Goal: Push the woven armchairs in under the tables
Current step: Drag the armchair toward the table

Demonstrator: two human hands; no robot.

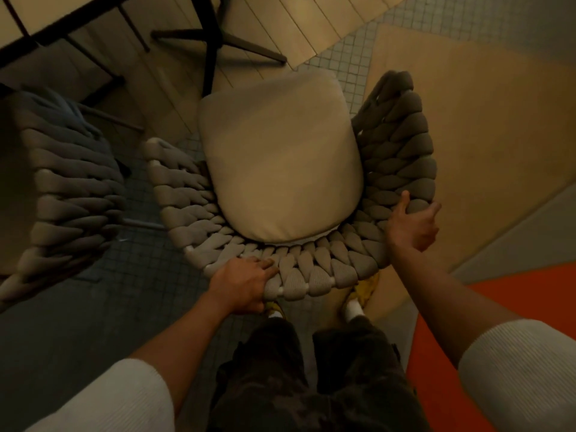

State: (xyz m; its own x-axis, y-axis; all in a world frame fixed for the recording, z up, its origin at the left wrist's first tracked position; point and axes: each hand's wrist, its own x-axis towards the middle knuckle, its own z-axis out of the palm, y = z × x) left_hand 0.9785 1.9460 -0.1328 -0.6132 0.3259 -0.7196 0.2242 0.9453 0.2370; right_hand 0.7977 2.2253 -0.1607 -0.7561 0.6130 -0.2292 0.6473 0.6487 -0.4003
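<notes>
Now left hand [243,285] grips woven armchair [314,275] back rim — right hand [411,226] clasps side.

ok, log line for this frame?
step: push armchair | left hand: grips back rim | right hand: grips right side | table base: ahead of cushion | second armchair: at left

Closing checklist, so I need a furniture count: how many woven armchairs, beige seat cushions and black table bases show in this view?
Grey woven rope armchairs: 2, one gripped by the left hand and right hand, one at the left
Beige seat cushions: 1
Black table pedestal bases: 1
Total: 4
</notes>
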